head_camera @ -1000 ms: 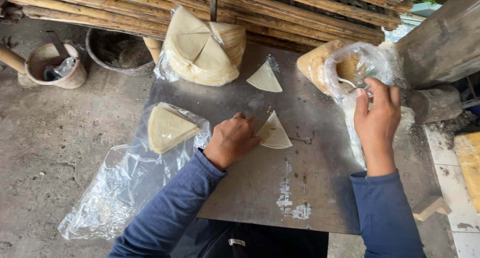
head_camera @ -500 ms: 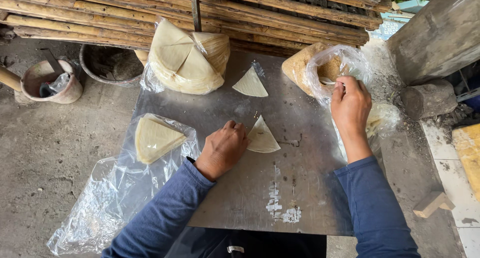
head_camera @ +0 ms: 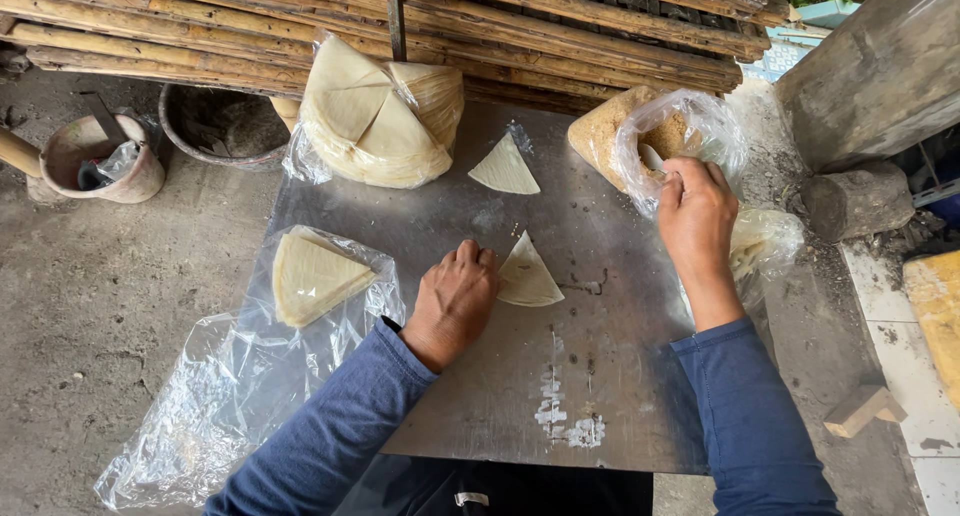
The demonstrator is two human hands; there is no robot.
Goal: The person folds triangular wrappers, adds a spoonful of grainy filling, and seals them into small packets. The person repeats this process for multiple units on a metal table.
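Both arms in blue sleeves reached up from the bottom of the frame over the grey metal surface (head_camera: pixel 620 396). The left hand (head_camera: pixel 455 296) lay knuckles-up at the centre, fingers curled, its tips pressing the left edge of a pale triangular wrapper (head_camera: pixel 530 278). The right hand (head_camera: pixel 695 211), at the upper right, was closed around a spoon (head_camera: pixel 652 158) dipping into a clear bag of brown filling (head_camera: pixel 640 126). Another triangular wrapper (head_camera: pixel 505 168) lay well above the left hand.
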